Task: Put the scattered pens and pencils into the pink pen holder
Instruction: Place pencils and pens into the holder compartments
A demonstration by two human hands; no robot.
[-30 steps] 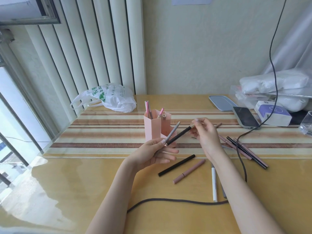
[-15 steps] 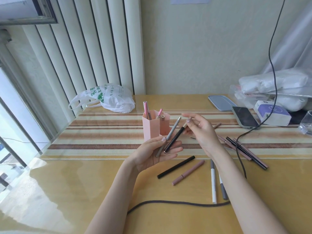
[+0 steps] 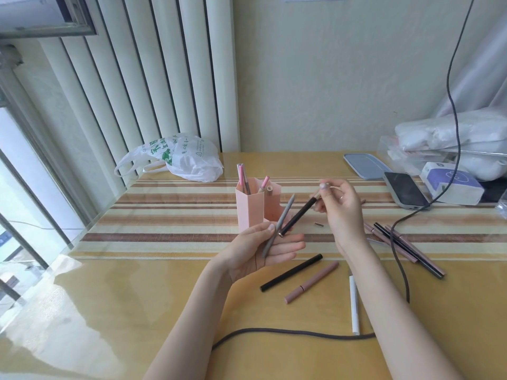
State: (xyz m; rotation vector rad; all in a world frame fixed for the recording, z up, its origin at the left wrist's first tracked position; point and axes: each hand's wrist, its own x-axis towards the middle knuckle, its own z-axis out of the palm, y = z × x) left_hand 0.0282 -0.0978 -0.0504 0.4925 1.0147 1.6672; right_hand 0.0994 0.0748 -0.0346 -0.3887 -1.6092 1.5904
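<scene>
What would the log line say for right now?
left hand: holds grey pen | right hand: pinches black pen | pink pen holder: upright, some pens in | others: on table

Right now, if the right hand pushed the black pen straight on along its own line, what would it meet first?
The left hand: the black pen held by the right hand already has its lower tip at those fingers, beside the grey pen. Depth is uncertain.

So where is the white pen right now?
In the head view, the white pen lies on the table at lower right, beside the right forearm, right of the pink pen.
</scene>
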